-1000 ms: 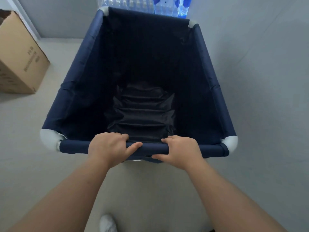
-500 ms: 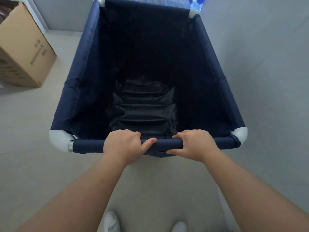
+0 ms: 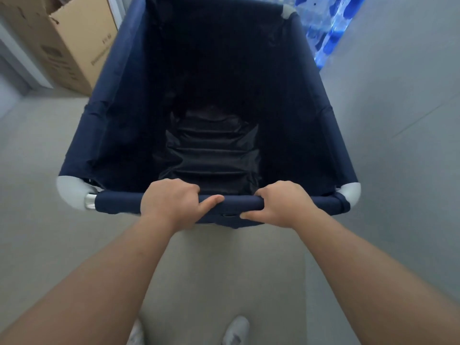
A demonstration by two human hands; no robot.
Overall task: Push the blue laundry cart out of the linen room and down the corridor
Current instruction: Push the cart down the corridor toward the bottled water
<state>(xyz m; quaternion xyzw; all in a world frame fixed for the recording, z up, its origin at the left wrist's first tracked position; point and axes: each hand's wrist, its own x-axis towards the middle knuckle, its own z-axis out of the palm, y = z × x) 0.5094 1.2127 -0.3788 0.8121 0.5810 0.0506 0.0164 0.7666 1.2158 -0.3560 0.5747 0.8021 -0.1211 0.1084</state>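
Cart (image 3: 117, 113), laundry type, navy-blue fabric bag slung on a tube frame, standing on a pale grey floor (image 3: 39, 245) directly in front of the person. Bag interior dark, with black lining creased in folds (image 3: 211, 155) at the bottom; no linen visible inside. Frame corners capped in light grey plastic: near left cap (image 3: 68, 189) with a short bare metal collar beside it, near right cap (image 3: 351, 194), far right cap (image 3: 288, 12).

Near rail (image 3: 117, 201), fabric-sleeved, runs between the two near caps. Left hand (image 3: 171, 201) closed around the rail left of centre, fingers curled over the top, thumb lying along the sleeve. Right hand (image 3: 281, 204) closed around the rail right of centre, thumb tucked under the rail's front. Both forearms bare, reaching down to the rail.

Cardboard box (image 3: 62, 38), brown, flaps open, just beside the cart's far left side, against a pale door frame or wall edge. Shrink-wrapped bottled water pack (image 3: 328, 26), blue and clear, beyond the far right corner. White shoe (image 3: 236, 331) on the floor below the hands; a second at the bottom edge, blurred.
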